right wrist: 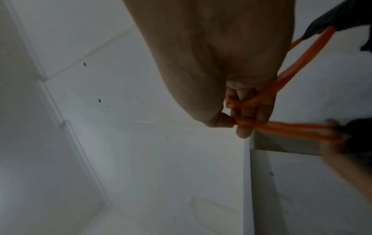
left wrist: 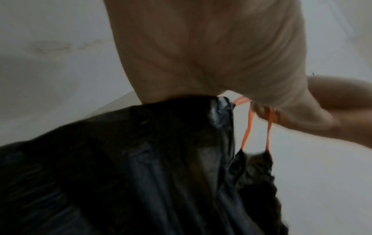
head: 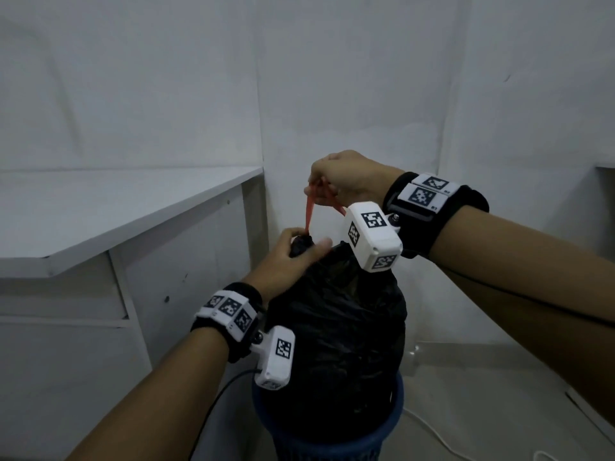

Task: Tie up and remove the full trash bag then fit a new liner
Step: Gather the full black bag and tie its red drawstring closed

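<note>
Both hands busy on tie-off. Left hand [head: 293, 247] grips gathered neck of black trash bag [head: 336, 344]; right hand [head: 346, 181] above it, fingers curled round orange drawstring [head: 307, 212], pulled taut. Bag full, sits in blue bin [head: 392, 424], bulging over rim, beside white shelf [head: 109, 207]. Judgement: cinching underway, knot not yet finished. Left: lift bag out, fit new liner; none visible.
</note>
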